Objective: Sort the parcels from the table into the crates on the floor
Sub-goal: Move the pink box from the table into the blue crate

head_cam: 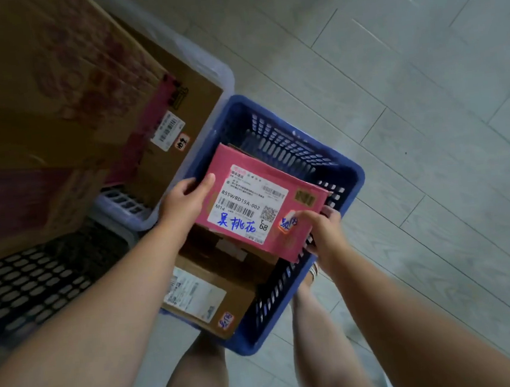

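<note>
The person holds a pink parcel (258, 205) with both hands, right over the blue crate (352, 181) on the floor. The parcel is up in the air, tipped a little, and not down in the crate yet.

The left hand (186, 201) grips the left edge of the parcel, with the thumb on top. The right hand (320, 234) grips the near right corner. Its thumb is on top next to a small sticker, and its fingers curl under the box.

Inside the blue crate there is a brown parcel (213, 292) at the near end, with a white label on it. The far end of the crate looks free.

To the left, a big brown box (86, 115) sits in a pale crate (225, 72). A dark crate (24, 287) is at the near left.

I think this step is putting the pink parcel into the blue crate. Next, the hands need to go down, lay the box flat in the far free part or on top of the brown one, and then let go.
</note>
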